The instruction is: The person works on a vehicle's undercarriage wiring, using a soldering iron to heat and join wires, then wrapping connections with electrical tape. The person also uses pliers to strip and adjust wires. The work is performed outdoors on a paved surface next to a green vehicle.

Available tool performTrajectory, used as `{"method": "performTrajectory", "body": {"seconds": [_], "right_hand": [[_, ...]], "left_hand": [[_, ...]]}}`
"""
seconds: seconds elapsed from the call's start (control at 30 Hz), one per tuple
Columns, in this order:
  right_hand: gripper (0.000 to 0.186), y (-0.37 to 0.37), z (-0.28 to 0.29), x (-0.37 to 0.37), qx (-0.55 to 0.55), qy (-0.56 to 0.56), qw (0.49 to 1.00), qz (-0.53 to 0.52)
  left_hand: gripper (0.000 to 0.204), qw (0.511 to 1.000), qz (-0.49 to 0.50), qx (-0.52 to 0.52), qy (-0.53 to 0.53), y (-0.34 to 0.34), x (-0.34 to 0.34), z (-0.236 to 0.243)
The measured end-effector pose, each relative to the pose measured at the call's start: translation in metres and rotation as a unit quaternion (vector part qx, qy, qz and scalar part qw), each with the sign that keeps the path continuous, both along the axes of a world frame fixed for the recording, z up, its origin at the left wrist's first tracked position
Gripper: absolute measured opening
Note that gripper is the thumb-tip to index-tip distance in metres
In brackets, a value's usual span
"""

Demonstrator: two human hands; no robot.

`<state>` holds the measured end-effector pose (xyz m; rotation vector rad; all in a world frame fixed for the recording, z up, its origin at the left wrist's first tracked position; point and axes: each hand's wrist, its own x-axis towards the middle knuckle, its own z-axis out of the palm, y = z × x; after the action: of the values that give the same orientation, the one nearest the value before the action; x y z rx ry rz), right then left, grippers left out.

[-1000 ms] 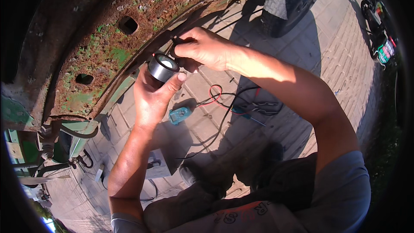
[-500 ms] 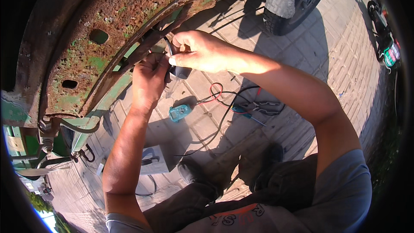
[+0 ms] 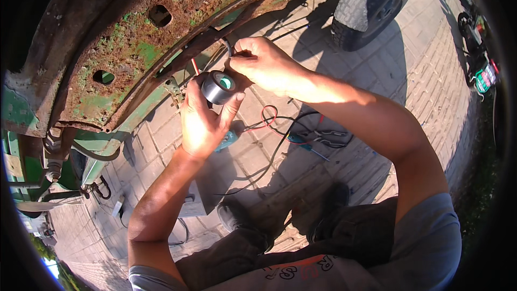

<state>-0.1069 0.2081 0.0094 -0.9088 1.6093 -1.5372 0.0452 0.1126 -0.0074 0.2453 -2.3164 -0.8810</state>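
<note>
A roll of black electrical tape (image 3: pixel 215 94) is in my left hand (image 3: pixel 200 124), held between the thumb and fingers with its round core turned toward me. Close to its right, my right hand (image 3: pixel 272 70) is closed, thumb and fingers pinched at a black cable (image 3: pixel 226 46) that comes from beneath the rusty beam. Whether a strip of tape runs between the hands I cannot tell. A short red wire (image 3: pixel 195 66) sticks out just beyond my left fingers. Above both hands curves the rusty, green-flecked metal beam (image 3: pixel 129 35).
On the paving lie a teal multimeter (image 3: pixel 227 140), partly behind my left hand, its red and black leads (image 3: pixel 264 124), a screwdriver (image 3: pixel 298 139) and pliers (image 3: pixel 333 139). A grey box (image 3: pixel 198 200) sits near my shoe (image 3: pixel 235 214). A tyre (image 3: pixel 353 13) stands at the far right.
My left hand has moved slightly right and turned, bringing the tape roll up into plain sight. My right hand has shifted a little right. The beam sits lower and further right in view.
</note>
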Motion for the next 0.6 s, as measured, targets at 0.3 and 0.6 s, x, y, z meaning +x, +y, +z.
{"method": "performTrajectory", "body": {"seconds": [0.3, 0.6], "right_hand": [[0.016, 0.002, 0.000, -0.003, -0.026, 0.138, 0.990, -0.031], [0.019, 0.009, 0.003, -0.009, 0.014, 0.173, 0.985, -0.004]], "left_hand": [[0.033, 0.934, 0.033, 0.355, -0.031, -0.008, -0.022, 0.026], [0.029, 0.944, -0.001, 0.310, -0.111, -0.016, -0.012, 0.022]]}}
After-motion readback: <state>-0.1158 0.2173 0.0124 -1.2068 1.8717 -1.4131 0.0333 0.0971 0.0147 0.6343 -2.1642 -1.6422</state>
